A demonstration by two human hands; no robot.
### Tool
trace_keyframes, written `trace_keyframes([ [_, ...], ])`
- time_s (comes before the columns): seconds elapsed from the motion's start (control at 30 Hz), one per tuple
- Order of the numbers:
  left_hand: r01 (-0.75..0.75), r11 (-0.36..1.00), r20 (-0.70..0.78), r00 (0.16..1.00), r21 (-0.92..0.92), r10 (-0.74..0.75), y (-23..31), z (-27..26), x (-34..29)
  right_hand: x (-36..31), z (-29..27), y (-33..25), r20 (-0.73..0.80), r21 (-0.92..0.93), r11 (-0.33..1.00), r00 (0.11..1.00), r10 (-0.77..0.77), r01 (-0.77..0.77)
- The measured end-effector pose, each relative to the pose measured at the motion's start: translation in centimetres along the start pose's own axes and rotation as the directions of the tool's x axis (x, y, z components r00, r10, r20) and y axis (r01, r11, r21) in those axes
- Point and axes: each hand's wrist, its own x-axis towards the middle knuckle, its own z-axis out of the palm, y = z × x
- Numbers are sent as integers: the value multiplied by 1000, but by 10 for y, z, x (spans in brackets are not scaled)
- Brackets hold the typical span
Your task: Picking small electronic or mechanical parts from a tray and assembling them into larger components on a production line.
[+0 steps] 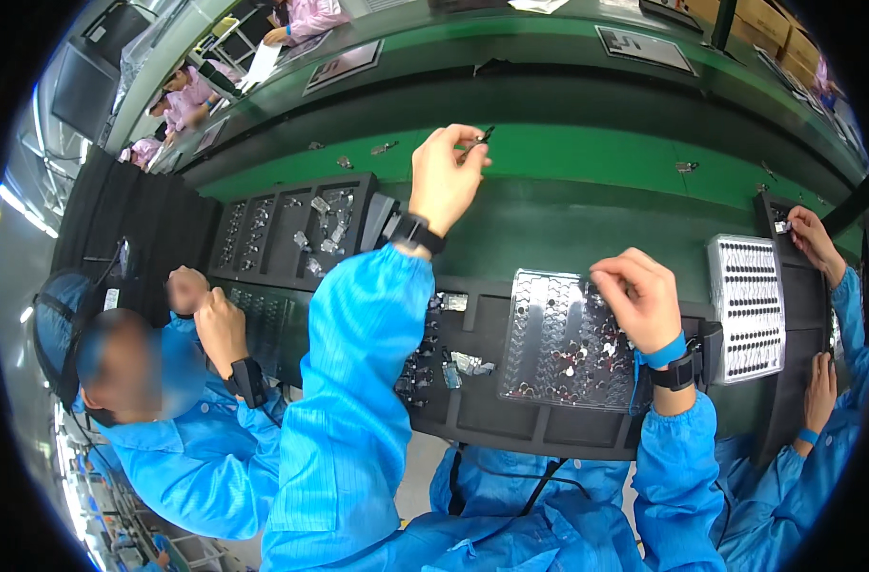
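My left hand (447,176) reaches out over the green conveyor belt (568,157), a dark wristband at its wrist. Thumb and forefinger pinch a small dark part (485,139), too small to name closely. My right hand (644,297) hovers at the right edge of a clear plastic tray (539,367), fingers curled with thumb and forefinger near each other; whatever they hold, if anything, is hidden. Small round red, white and dark pieces (579,355) lie scattered in that tray. Beneath it is a black compartment tray (491,415), with small metal parts (470,363) in its left compartments.
A co-worker in blue sits close on my left beside another black tray (286,224) of metal parts. At right, another person's hands (814,238) work near a white tray with rows of dark round pieces (747,310). Several small parts (385,148) lie on the belt.
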Motion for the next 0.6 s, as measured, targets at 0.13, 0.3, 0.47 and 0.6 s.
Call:
trace_keyframes([
  [0.13, 77, 919, 107, 993, -388, -38, 73, -5, -55, -6, 15, -5, 119, -365, 892, 964, -239, 266],
  [0.3, 179, 875, 100, 984, -450, -150, 62, -9, -96, -8, 41, -20, 223, -509, 789, 938, -266, 345],
  [0.47, 257, 858, 113, 966, -444, -231, 23, 18, -117, -16, 61, -20, 256, -467, 786, 913, -318, 405],
  [0.6, 43, 937, 73, 997, -347, -19, 25, 34, -128, -14, 66, -19, 195, -505, 762, 914, -355, 404],
])
